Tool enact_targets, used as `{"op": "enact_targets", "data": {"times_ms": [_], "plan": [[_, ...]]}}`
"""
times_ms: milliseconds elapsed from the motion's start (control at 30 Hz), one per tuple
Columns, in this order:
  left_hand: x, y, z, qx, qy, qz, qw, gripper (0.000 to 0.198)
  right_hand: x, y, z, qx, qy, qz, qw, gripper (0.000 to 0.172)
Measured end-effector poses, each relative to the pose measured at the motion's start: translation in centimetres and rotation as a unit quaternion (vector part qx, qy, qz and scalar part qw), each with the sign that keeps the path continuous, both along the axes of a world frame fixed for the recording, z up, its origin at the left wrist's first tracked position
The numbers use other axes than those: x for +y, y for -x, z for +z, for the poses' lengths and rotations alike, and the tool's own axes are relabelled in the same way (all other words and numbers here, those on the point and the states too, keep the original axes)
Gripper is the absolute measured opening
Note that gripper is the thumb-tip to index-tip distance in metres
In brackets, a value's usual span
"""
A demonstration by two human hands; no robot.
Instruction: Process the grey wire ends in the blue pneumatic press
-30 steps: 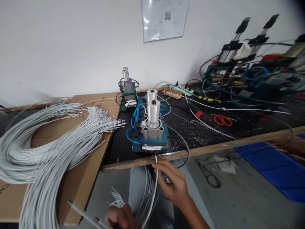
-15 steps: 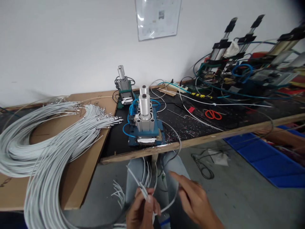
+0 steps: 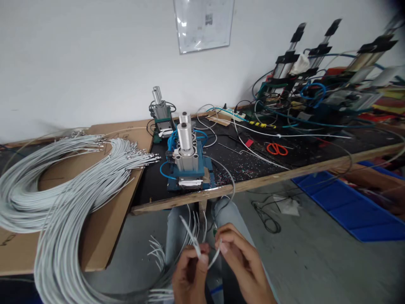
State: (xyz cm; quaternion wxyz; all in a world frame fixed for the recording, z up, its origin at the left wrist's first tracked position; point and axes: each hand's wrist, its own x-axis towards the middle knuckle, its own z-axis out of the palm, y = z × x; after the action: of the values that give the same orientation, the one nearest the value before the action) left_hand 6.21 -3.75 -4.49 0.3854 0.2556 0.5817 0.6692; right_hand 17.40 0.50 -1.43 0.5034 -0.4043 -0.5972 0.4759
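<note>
Low in front of my legs, my left hand [image 3: 191, 270] pinches a few white cables [image 3: 192, 238] between thumb and fingers, their ends sticking up past the grip. Close beside it, my right hand [image 3: 238, 257] pinches the end of one white cable [image 3: 215, 258], which curves down toward the left hand. Several more white cables [image 3: 198, 228] hang below the table edge between my knees. A large looped bundle of white cables [image 3: 76, 181] lies on cardboard at the left, with small metal tips on its ends.
Ahead, a blue pneumatic press [image 3: 187, 156] stands at the table edge, and a smaller press [image 3: 161, 112] sits behind it. Orange-handled scissors [image 3: 276, 148] and loose wires lie to the right. Further right are more pneumatic machines [image 3: 286, 63] and a blue bin [image 3: 344, 207] below the table.
My right hand has come in toward the left hand and closed on a cable end. The left hand keeps its cables. The view has shifted slightly.
</note>
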Motion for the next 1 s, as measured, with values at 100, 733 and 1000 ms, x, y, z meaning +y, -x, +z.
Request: {"op": "enact_targets", "data": {"times_ms": [100,733,1000], "plan": [[0.1,1.3,0.9,-0.002,0.022,0.021,1.0,0.038,-0.6,0.4,-1.2,0.056,0.076,0.041,0.995,0.04],[0.7,6.2,2.6,0.19,0.051,-0.258,0.946,0.012,-0.6,-0.4,-1.1,-0.154,0.028,0.187,0.97,0.037],[0.7,5.1,1.5,0.09,0.105,-0.202,0.97,0.015,-1.1,2.0,-2.9,-0.079,0.082,0.142,0.983,0.041]]}}
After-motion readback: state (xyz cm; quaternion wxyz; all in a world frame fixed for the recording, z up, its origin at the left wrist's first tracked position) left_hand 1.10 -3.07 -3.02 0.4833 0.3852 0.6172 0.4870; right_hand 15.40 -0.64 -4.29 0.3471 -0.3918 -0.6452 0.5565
